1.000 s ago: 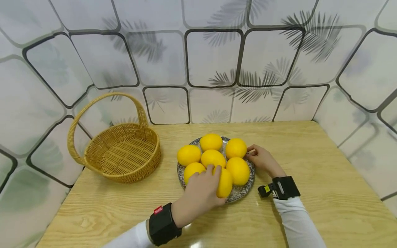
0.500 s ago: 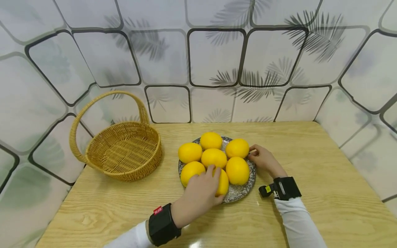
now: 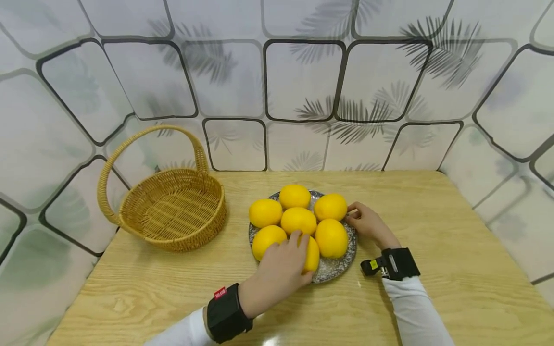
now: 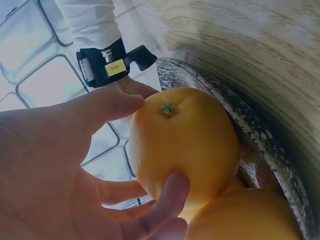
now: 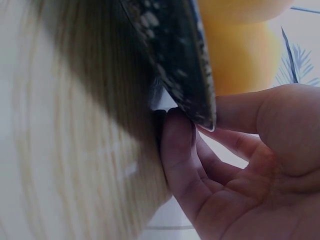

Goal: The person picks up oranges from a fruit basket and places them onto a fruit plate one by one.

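Several yellow-orange oranges lie on a round grey speckled plate in the head view. At the plate's near side my left hand grips one orange, its fingers over the top and thumb at the near side. The left wrist view shows this orange with its green stem mark, between thumb and fingers, against a neighbouring orange. My right hand pinches the plate's right rim. In the right wrist view the thumb lies over the plate edge and curled fingers sit under it.
A wicker basket with a tall arched handle stands on the wooden table, left of the plate; its woven floor shows. A patterned wall closes off the table at the back and sides.
My left hand and the orange in it have shifted slightly left, against the neighbouring orange. The right hand stays at the plate's rim. The head view has moved a little.
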`<move>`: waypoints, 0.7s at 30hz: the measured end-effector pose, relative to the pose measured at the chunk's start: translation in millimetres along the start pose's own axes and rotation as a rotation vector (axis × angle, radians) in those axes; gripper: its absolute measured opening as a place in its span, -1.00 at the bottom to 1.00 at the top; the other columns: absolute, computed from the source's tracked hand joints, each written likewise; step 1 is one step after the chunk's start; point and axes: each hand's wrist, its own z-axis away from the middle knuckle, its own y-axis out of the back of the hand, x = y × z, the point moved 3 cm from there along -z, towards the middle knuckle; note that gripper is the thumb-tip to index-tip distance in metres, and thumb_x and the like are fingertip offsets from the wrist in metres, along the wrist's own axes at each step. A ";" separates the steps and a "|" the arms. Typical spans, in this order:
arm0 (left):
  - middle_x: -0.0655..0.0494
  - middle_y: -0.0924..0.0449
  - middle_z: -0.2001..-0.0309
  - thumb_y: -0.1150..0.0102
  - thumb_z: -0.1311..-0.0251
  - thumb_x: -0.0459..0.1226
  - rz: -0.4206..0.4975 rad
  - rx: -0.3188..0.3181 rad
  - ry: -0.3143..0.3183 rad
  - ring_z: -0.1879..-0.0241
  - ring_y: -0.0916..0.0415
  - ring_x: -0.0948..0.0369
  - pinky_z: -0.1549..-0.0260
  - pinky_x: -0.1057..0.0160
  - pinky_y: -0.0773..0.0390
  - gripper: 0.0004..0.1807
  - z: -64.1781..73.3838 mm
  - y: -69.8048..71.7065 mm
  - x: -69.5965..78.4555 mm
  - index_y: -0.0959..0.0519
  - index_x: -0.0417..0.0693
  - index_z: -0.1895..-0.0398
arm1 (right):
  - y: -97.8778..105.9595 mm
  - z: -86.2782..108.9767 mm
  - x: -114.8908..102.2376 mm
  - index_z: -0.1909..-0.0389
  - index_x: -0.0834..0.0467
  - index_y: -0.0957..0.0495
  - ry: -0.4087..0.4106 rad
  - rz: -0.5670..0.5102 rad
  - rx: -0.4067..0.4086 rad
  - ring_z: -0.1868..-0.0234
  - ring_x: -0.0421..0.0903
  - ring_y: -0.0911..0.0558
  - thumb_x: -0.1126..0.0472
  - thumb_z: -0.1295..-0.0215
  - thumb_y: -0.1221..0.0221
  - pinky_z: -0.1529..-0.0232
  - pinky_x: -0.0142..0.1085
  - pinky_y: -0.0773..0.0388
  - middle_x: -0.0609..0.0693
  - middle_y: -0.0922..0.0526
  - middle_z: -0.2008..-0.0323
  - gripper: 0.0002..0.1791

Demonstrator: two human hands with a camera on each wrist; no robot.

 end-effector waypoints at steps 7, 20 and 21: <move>-0.12 -0.55 -0.16 -0.25 -0.03 0.19 -0.001 -0.026 0.007 0.36 -0.64 0.13 0.48 0.24 -0.70 -0.16 2.5 -3.2 0.9 -0.41 -0.15 -0.28 | -5.2 1.5 4.3 -0.18 0.32 -0.36 -0.026 0.000 -0.014 0.08 0.18 -0.56 0.16 -0.42 -0.02 0.14 -0.09 -0.52 0.43 -0.59 0.02 -0.58; -0.11 -0.53 -0.14 -0.25 -0.03 0.17 -0.013 0.009 0.024 0.36 -0.61 0.14 0.50 0.25 -0.69 -0.16 3.9 -1.0 -0.7 -0.40 -0.18 -0.29 | -6.0 -5.2 -0.9 -0.16 0.36 -0.35 -0.001 -0.007 0.007 0.02 0.26 -0.56 0.19 -0.43 -0.01 0.02 0.09 -0.53 0.47 -0.59 0.02 -0.59; -0.11 -0.53 -0.14 -0.25 -0.04 0.16 -0.004 -0.002 0.029 0.35 -0.61 0.14 0.51 0.25 -0.68 -0.16 4.3 -1.1 -0.8 -0.39 -0.18 -0.30 | -6.8 -5.4 -0.3 -0.16 0.36 -0.35 -0.004 -0.006 0.004 0.03 0.25 -0.56 0.19 -0.43 -0.01 0.03 0.08 -0.54 0.47 -0.59 0.02 -0.59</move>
